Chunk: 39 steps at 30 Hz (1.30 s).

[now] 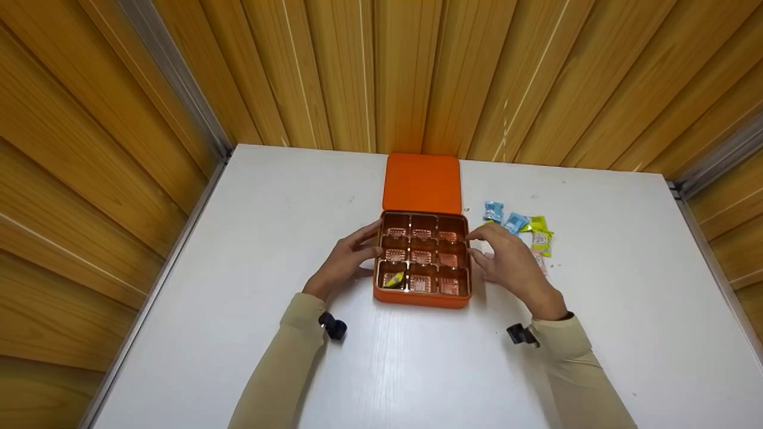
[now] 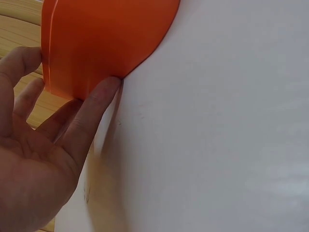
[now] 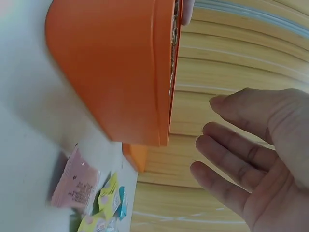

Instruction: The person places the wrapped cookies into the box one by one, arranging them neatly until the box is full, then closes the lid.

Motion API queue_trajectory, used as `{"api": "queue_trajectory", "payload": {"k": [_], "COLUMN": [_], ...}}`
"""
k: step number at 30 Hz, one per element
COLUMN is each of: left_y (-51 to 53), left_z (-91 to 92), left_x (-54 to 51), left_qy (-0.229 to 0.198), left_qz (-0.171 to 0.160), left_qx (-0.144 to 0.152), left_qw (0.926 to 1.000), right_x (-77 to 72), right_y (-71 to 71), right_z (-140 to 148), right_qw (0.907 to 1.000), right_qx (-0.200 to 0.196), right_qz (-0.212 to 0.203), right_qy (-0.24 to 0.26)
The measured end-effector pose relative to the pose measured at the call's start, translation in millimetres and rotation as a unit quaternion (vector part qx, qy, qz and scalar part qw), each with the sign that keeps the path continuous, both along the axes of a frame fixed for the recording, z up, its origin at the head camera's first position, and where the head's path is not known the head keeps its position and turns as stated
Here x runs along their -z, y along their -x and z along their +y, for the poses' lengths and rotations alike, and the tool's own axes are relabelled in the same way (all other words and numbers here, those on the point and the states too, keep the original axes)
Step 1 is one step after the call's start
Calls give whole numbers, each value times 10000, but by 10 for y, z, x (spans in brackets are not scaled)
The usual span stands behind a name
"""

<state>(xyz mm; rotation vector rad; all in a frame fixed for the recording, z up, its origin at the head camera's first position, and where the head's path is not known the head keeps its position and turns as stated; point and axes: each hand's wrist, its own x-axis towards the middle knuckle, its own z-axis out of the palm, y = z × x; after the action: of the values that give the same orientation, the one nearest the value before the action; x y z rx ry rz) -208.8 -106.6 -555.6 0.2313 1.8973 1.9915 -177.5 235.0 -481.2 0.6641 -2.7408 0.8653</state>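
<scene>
An orange tin box (image 1: 422,300) with a nine-compartment insert stands on the table, its lid (image 1: 423,183) folded back behind it. One yellow-green wrapped sweet (image 1: 394,279) lies in the front left compartment. My left hand (image 1: 344,260) touches the box's left side with spread fingertips; in the left wrist view the left hand (image 2: 53,140) has its thumb and fingers against the orange wall (image 2: 106,43). At the box's right side is my right hand (image 1: 514,262), fingers loosely bent. The right wrist view shows the right hand (image 3: 251,154) apart from the box (image 3: 111,63), holding nothing.
Several wrapped sweets lie right of the box, partly behind the right hand: blue (image 1: 493,211), yellow-green (image 1: 541,242) and pink (image 3: 76,183). Wood-patterned panels (image 1: 411,71) rise behind the white table (image 1: 250,226) and at both sides.
</scene>
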Motion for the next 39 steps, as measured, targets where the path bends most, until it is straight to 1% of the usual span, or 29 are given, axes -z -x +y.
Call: {"api": "queue_trajectory", "payload": {"k": [5, 10, 16, 21, 28, 35, 39], "left_y": [6, 9, 17, 19, 13, 8, 8], "left_z": [3, 4, 6, 0, 1, -4, -8], "left_x": [-3, -5, 0, 12, 5, -1, 7], "left_qy": [8, 34, 125, 133, 40, -31, -30], "left_qz": [3, -15, 34, 48, 12, -17, -9], "left_qx": [0, -14, -34, -35, 3, 16, 21], "left_qw": [10000, 10000, 9999, 9999, 10000, 10000, 10000], "right_x": [50, 107, 173, 242, 336, 387, 416], "right_y": [-21, -39, -49, -55, -63, -70, -70], "right_z": [93, 150, 175, 189, 190, 159, 152], "right_qw": [9994, 9976, 9924, 9869, 9805, 9719, 9695], "right_qx": [327, 688, 1193, 1502, 1739, 1954, 1988], "right_qz": [59, 20, -286, -580, -881, -1268, -1383], "right_qy": [-32, -71, -60, -138, -227, -338, -371]}}
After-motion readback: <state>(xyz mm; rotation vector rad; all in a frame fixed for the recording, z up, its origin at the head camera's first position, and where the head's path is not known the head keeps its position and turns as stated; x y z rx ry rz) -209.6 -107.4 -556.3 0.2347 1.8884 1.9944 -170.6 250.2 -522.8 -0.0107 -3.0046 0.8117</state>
